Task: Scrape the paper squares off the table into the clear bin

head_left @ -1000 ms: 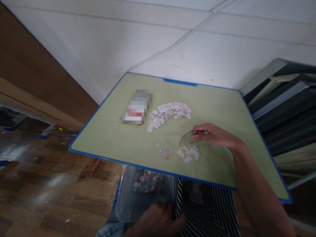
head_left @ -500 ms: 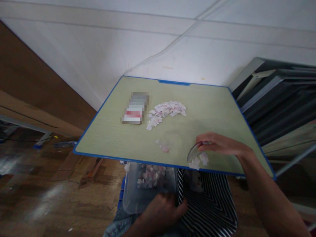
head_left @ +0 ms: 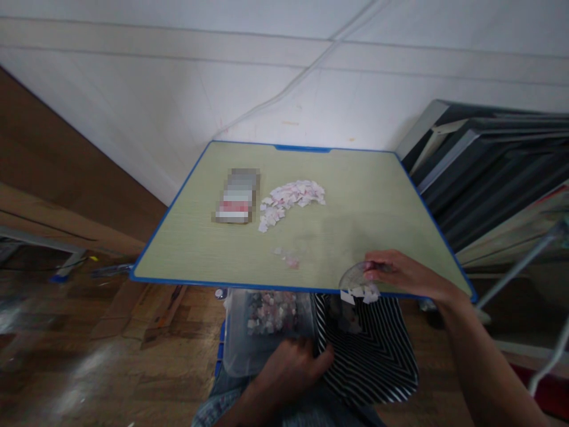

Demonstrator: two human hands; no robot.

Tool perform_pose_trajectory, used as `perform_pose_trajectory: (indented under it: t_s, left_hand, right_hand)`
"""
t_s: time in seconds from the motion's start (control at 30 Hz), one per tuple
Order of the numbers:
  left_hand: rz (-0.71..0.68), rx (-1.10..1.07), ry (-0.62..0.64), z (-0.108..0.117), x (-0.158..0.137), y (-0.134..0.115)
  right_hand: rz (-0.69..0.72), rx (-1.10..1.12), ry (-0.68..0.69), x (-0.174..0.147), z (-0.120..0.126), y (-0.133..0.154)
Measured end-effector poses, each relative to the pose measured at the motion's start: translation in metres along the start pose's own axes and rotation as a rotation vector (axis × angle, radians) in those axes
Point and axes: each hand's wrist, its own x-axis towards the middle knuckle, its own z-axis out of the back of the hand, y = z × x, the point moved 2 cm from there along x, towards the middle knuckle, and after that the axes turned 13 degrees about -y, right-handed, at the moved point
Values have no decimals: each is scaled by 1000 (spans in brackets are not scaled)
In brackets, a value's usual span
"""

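Note:
My right hand (head_left: 389,267) is closed on a clear, curved plastic disc (head_left: 351,276) at the table's front edge. Against the disc's lower side, several small white paper pieces (head_left: 362,293) lie at and over the blue rim. Below them hangs the mouth of a black-and-white striped bag (head_left: 377,356), with some pale pieces inside it. My left hand (head_left: 296,362) is closed on the bag's left edge, beside a translucent plastic bin (head_left: 237,350) that holds more small pieces. Its fingertips are partly hidden.
On the pale green table (head_left: 364,172) lies an arc-shaped pile of paper pieces (head_left: 296,193), with a blurred-out box-like item (head_left: 235,196) left of it. A few clear and pinkish scraps (head_left: 288,258) sit nearer the front. Dark folded panels (head_left: 484,160) lean at the right.
My right hand has drawn the disc toward me, bringing the white paper pieces to the table's edge. My left hand keeps its hold on the bag. The view has shifted slightly.

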Motion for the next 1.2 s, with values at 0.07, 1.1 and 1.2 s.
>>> perform_pose_trajectory:
  t_s: [0.07, 1.1, 1.2]
  left_hand:
    - [3, 7, 4, -2, 0, 0]
    - [15, 13, -14, 2, 1, 0]
    - [16, 12, -18, 4, 1, -2]
  right_hand:
    - [3, 7, -34, -5, -2, -2]
    - [-122, -288, -596, 23, -15, -1]
    - [-169, -353, -559, 46, -29, 9]
